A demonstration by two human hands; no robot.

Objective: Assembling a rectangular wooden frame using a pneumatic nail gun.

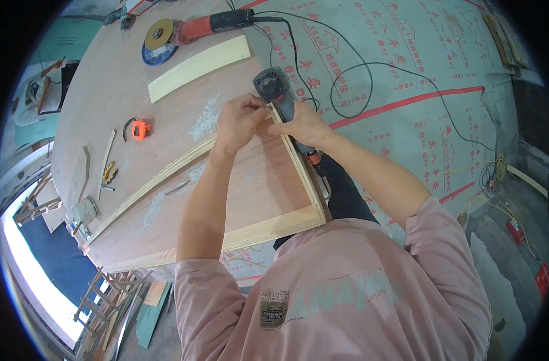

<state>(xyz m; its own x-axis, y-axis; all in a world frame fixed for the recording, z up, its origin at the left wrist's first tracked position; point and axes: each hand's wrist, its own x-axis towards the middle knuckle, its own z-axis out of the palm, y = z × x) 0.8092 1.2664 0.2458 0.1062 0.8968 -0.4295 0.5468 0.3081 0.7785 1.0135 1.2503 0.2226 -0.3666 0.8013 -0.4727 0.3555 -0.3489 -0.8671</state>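
The person is standing close against the table (172, 111), and the wooden frame (280, 224) is lying on it directly in front of the body, its pale strips forming a slanted outline with the far corner between the two hands. The left hand (243, 122) is pinching at that corner, thumb and fingers drawn together around the ends of the strips; whether a smaller piece is also sitting between the fingertips cannot be told. The right hand (306, 125) is wrapping around a dark power tool (271, 84), apparently a nailer, with its fingers around the body and its thumb reaching over toward the edge of the right-hand strip. The tool is leaning along the outer side of the corner, its blocky head standing just beyond the join; whether its nose is touching the wood is hidden. The step in hand is seemingly lining up and fastening this corner, with the left hand doing the locating and the right doing the tool work. The next move is probably calling for the strip ends to be sitting flush, the tool's nose square to the outer face, and the left fingertips clear of the line of a fastener. Farther off on the table, an angle grinder (196, 27), a loose pale board (199, 68) and an orange tape measure (141, 129) are lying well apart from the corner, while yellow-handled pliers (110, 173) are resting outside the frame's left strip.
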